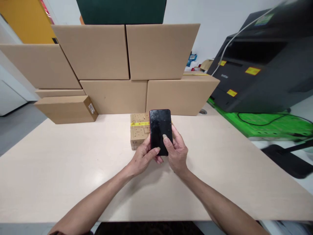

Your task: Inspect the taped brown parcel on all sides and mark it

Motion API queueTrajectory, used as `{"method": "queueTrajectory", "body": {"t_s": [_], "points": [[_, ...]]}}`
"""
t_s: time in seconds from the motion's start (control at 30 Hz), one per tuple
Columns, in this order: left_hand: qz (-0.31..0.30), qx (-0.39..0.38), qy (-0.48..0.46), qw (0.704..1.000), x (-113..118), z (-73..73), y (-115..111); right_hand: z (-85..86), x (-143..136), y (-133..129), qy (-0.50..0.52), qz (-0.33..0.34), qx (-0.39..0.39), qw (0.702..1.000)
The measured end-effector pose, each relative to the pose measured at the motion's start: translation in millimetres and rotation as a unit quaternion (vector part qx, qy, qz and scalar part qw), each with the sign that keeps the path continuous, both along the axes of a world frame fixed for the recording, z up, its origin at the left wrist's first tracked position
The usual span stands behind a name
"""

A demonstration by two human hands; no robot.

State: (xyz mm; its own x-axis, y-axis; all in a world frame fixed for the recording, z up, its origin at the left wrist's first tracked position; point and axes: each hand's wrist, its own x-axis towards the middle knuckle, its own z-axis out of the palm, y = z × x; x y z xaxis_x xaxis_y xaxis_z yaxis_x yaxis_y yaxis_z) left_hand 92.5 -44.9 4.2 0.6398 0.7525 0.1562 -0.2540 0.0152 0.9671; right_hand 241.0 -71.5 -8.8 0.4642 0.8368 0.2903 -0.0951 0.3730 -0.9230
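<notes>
A smartphone with a dark screen is held upright in both hands above the table. My left hand grips its lower left side, the thumb on the front near the bottom edge. On the other side, my right hand wraps the lower right edge, and its thumb lies on the screen. Behind the phone, a small cardboard box with yellow tape and dark specks rests on the table; the phone and hands hide its right part. Fingers behind the phone are mostly hidden.
Large cardboard boxes are stacked along the back of the table. A flat cardboard box lies at the back left. On the right, a dark printer stands on a green surface, beside a black stand base.
</notes>
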Motion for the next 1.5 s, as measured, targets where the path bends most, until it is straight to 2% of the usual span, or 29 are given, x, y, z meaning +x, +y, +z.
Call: {"method": "queueTrajectory", "body": {"t_s": [0.3,0.63,1.03,1.17,1.33,1.5], "points": [[-0.001,0.006,0.003,1.000,2,-2.4,5,0.6,0,2,0.014,0.023,0.003,1.000],[0.006,0.021,-0.006,1.000,2,0.3,-1,12.8,-4,-6,0.027,0.043,0.011,0.999],[0.007,0.023,-0.005,1.000,1,-1.8,3,8.5,-1,-3,0.029,0.079,0.004,0.996],[0.010,0.021,-0.009,1.000,0,-1.9,3,5.7,-1,-3,0.036,0.108,0.003,0.993],[0.007,0.005,-0.005,1.000,-1,-1.1,2,2.9,-1,-1,0.027,0.076,0.023,0.996],[0.004,0.002,-0.001,1.000,-2,-0.7,1,3.4,-1,-1,0.022,0.079,0.026,0.996]]}}
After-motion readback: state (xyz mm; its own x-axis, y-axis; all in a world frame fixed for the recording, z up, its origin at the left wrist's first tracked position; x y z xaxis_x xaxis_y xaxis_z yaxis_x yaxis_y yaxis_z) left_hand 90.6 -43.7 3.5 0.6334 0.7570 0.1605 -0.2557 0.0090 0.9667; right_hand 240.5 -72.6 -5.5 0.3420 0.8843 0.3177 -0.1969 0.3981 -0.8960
